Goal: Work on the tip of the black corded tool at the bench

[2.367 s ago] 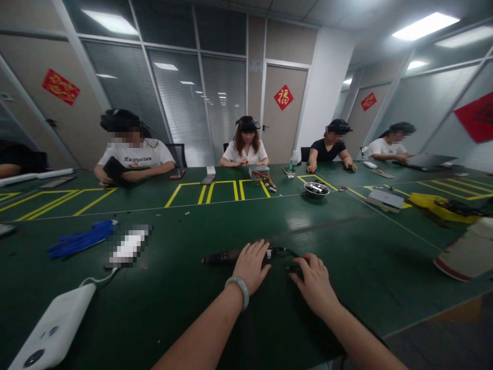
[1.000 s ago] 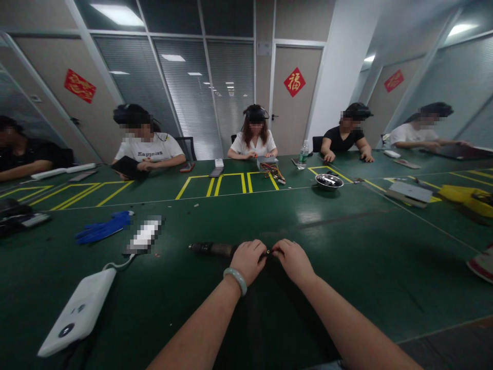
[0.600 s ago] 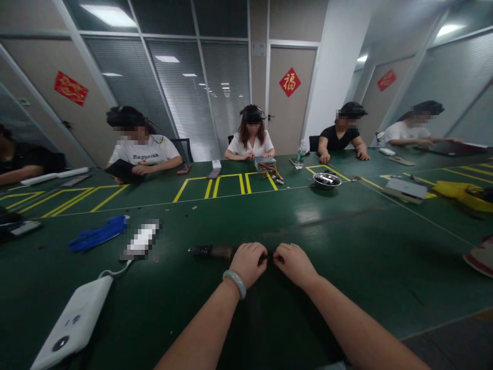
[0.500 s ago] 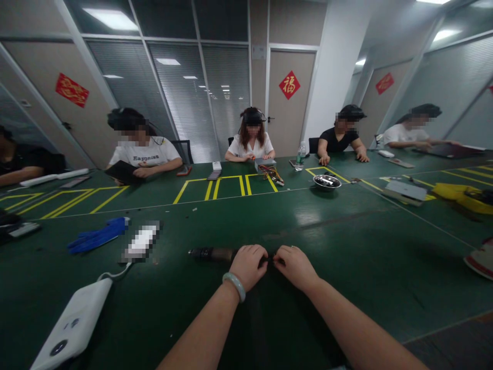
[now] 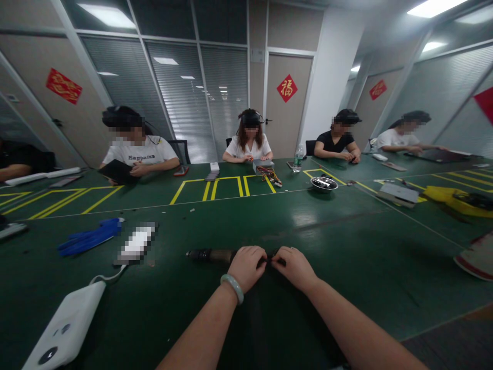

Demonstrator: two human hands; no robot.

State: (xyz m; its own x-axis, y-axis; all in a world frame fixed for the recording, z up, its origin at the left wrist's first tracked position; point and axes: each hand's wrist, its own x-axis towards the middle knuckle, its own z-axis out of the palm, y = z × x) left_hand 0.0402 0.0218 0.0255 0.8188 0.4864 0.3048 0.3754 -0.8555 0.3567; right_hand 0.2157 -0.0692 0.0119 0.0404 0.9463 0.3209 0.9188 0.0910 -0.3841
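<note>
A dark, rod-shaped tool that looks like an electric screwdriver [image 5: 215,255] lies sideways on the green table, its metal tip pointing left. Wrapped over its right part is my left hand [image 5: 248,264], with a pale bangle on the wrist. Close beside it, my right hand [image 5: 295,264] is closed in a pinch at the tool's rear end. Between the fingertips of both hands shows a small dark part; its exact kind is hidden by the fingers.
To the left are a blue glove [image 5: 92,236], a phone [image 5: 136,244] and a white power bank [image 5: 67,324] cabled to it. Beyond stand a metal bowl [image 5: 324,184], a water bottle [image 5: 298,158] and a grey box [image 5: 263,166] with wires. Several people sit opposite.
My view has turned slightly right, so the surroundings sit further left. Both my hands keep nearly the same hold. The person in black across the table has brought their hands together.
</note>
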